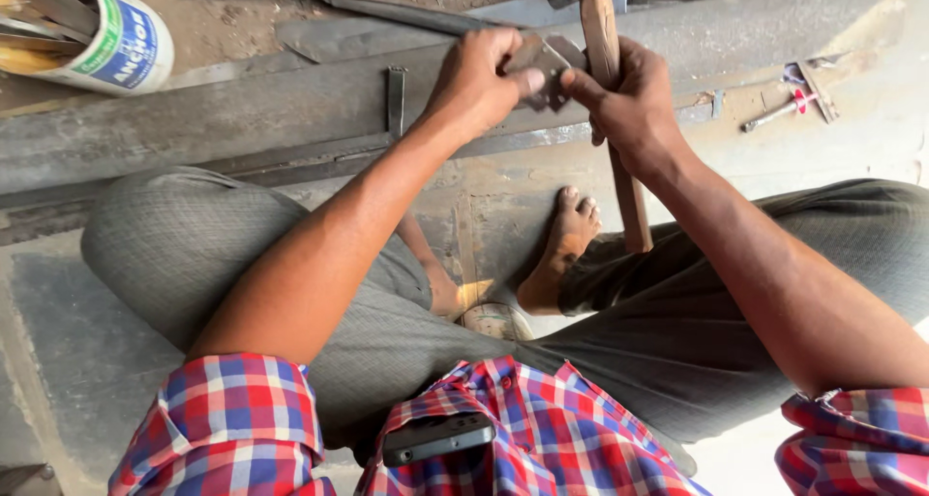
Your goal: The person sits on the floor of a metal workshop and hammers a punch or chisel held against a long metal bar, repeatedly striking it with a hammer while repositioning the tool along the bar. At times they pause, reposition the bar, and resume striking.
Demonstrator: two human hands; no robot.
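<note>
Two long steel bars [242,119] lay across the dusty workshop floor [755,157]. Above them, the left hand [476,82] pinched a small metal piece [544,65], while the right hand [629,104] gripped a wooden-handled hammer [612,99] touching it.

Shirt: red, blue and white checked cotton shirt [542,438]
Trousers: grey finely woven cloth trousers [194,244], just above the shirt
Phone: dark grey flat phone [435,438], in the shirt's pocket
Hammer: brown wooden handle, dark steel head [605,41], well above the shirt
Metal piece: dull grey-brown small metal piece [547,65]
Tin: white round tin with green and blue label [121,36]
Screwdriver: red-handled small screwdriver [779,111]
</note>
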